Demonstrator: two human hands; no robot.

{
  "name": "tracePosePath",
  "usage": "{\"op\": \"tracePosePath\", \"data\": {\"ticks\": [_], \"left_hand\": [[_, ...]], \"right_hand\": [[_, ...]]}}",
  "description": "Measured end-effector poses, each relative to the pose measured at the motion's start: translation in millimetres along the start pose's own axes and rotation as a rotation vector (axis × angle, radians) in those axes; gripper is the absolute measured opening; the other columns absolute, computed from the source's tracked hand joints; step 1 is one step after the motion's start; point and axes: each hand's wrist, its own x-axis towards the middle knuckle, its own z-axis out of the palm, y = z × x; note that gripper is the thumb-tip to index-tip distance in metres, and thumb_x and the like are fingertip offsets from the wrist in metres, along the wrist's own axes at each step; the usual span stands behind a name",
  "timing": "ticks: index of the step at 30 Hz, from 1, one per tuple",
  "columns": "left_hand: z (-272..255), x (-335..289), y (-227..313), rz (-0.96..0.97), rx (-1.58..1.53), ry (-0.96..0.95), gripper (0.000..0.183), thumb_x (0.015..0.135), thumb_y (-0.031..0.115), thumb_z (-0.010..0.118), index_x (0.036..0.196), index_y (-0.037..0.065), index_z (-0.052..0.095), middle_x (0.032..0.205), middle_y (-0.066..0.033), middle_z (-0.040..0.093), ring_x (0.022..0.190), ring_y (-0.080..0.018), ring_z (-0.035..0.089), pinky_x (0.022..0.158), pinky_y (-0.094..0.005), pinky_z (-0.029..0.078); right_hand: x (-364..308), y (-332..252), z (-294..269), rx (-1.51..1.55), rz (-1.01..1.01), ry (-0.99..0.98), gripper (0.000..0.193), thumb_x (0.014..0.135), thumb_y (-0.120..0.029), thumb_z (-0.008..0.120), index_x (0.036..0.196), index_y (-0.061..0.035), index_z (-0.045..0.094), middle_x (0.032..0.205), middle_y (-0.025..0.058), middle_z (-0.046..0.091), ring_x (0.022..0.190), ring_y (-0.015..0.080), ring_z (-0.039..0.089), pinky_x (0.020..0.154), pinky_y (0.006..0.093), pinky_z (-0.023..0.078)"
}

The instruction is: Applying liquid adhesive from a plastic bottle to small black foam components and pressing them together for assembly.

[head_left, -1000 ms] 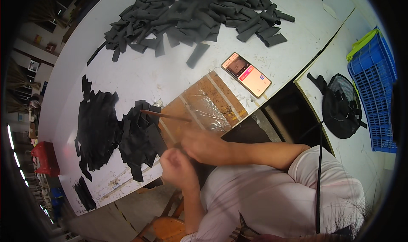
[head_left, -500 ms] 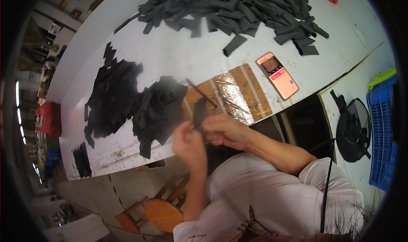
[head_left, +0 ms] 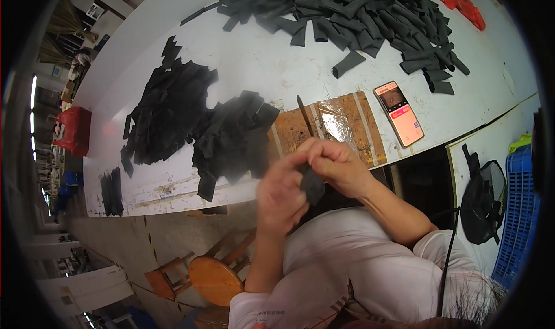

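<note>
A small dark grey fabric piece (head_left: 313, 185) hangs between my hands just in front of the table's near edge. My right hand (head_left: 340, 168) pinches its upper end between thumb and bent fingers. My left hand (head_left: 281, 197), a little blurred, is closed about its left side, with its fingertips meeting the right hand's. A thin dark stick (head_left: 304, 114) rises just behind my fingers over a brown taped board (head_left: 351, 124); its lower end is hidden, and I cannot tell whether a hand touches it. Left of the board lie heaps of flat black fabric pieces (head_left: 167, 112).
A large pile of dark grey fabric tubes (head_left: 370, 17) covers the table's far side. A lit phone (head_left: 400, 114) lies right of the board. A red bag (head_left: 457, 4) is at far right, a blue crate (head_left: 516, 213) at right, a wooden stool (head_left: 215, 280) below the table.
The view has shifted, so the table's things appear farther right. My hands have come nearer my body and turned the fabric piece downward. The stick now stands at a steeper angle.
</note>
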Motion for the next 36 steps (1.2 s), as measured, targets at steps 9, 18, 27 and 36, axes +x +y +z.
{"op": "tracePosePath", "data": {"ticks": [9,18,27,36], "left_hand": [[26,21,-7,0.493,0.697,0.380,0.013,0.080,-0.003,0.051,0.093,-0.003,0.053,0.076,-0.0064,0.056,0.050,-0.0020,0.044,0.043,-0.0134,0.035],[49,59,61,-0.055,-0.605,-0.394,0.028,0.081,-0.002,0.039,0.110,0.000,0.040,0.094,-0.0225,0.053,0.034,-0.0014,0.033,0.032,-0.0148,0.024],[3,79,21,-0.291,-0.802,0.121,0.032,0.086,0.006,0.037,0.115,-0.007,0.041,0.068,-0.0073,0.054,0.031,-0.0026,0.024,0.030,-0.0162,0.021],[9,73,19,-0.060,-0.196,0.105,0.026,0.083,-0.004,0.043,0.109,0.001,0.041,0.079,-0.0099,0.054,0.034,-0.0041,0.031,0.032,-0.0173,0.025]], "right_hand": [[5,-34,21,-0.872,-0.442,0.179,0.005,0.075,-0.004,0.056,0.074,-0.0008,0.052,0.075,0.0087,0.052,0.067,0.0190,0.052,0.058,0.0269,0.041],[52,-105,30,-0.566,-0.190,-0.025,0.020,0.083,-0.019,0.053,0.072,-0.0030,0.049,0.063,-0.0041,0.045,0.057,0.0036,0.036,0.051,0.0189,0.032],[66,-54,-26,0.088,0.428,0.015,0.023,0.083,-0.024,0.055,0.069,-0.0055,0.053,0.057,-0.0014,0.043,0.048,0.0052,0.037,0.042,0.0179,0.029],[75,-53,-39,-0.174,0.414,-0.183,0.021,0.082,-0.022,0.055,0.071,-0.0052,0.052,0.060,-0.0028,0.046,0.050,0.0050,0.038,0.046,0.0166,0.031]]}}
